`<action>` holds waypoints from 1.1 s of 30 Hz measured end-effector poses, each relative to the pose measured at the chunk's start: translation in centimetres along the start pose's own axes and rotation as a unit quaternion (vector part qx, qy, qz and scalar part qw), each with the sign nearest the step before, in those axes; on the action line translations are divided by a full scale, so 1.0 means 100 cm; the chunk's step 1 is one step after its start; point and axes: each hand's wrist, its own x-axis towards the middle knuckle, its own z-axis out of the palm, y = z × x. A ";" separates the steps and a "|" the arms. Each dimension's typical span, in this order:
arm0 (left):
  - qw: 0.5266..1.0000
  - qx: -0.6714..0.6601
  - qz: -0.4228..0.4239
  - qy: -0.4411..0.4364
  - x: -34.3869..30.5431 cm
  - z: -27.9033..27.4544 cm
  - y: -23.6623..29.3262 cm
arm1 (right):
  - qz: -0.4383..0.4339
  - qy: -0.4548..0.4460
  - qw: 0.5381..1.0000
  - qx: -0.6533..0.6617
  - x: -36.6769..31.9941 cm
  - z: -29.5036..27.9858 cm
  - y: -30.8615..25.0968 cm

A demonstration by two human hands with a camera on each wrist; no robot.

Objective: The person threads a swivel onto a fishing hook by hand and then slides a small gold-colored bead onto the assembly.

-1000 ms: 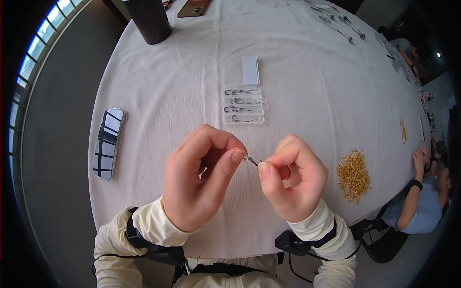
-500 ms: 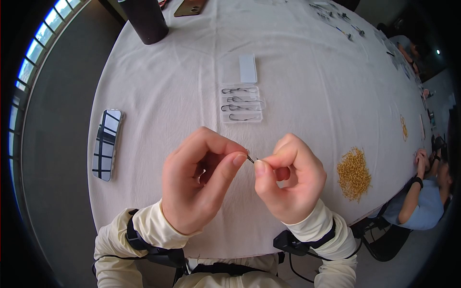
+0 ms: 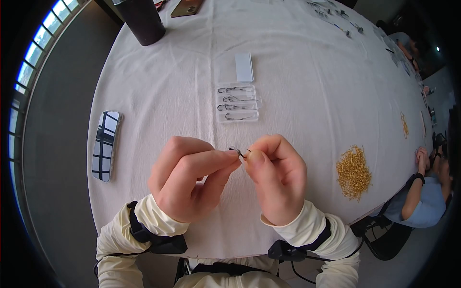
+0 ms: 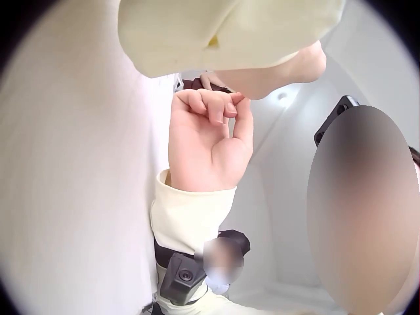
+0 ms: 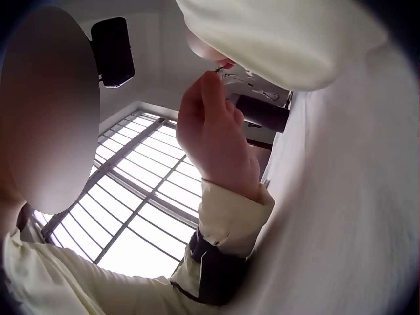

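Observation:
In the head view, both hands meet over the white-covered table around a small dark fishing hook. My left hand pinches one end of it between thumb and fingertips, where a thin clear loop stands out. From the other side, thumb and index finger of my right hand pinch the curved end, and the fingertips hide part of it. Just beyond the hands lies an open clear plastic box with dark hooks in its several compartments. The left wrist view shows the right hand; the right wrist view shows the left hand.
A heap of small gold-coloured metal pieces lies right of the hands. A phone rests at the left edge, a dark cup and another phone at the far left. Another person sits at the right.
Both hands have shifted left, the right one most. The left fingers have changed from an arched pinch to a flatter one. The hook stays held between the hands.

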 end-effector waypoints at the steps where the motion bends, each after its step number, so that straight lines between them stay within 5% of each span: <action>1: 1.000 0.005 0.015 0.001 0.000 0.000 -0.001 | 0.009 -0.006 1.000 0.028 0.000 -0.001 0.002; 8: 1.000 0.008 0.026 -0.004 0.000 -0.002 -0.002 | 0.054 -0.011 0.995 0.079 0.001 -0.001 0.005; 17: 0.993 -0.091 -0.060 -0.039 0.006 -0.004 -0.002 | 0.062 -0.033 0.996 0.061 0.000 -0.003 0.000; 19: 0.976 -0.131 -0.144 -0.098 0.004 -0.007 0.002 | 0.062 -0.022 0.997 0.043 -0.001 -0.002 -0.002; 33: 0.897 -0.316 -0.295 -0.089 0.004 -0.007 0.015 | -0.034 0.017 0.996 -0.077 -0.003 -0.002 -0.005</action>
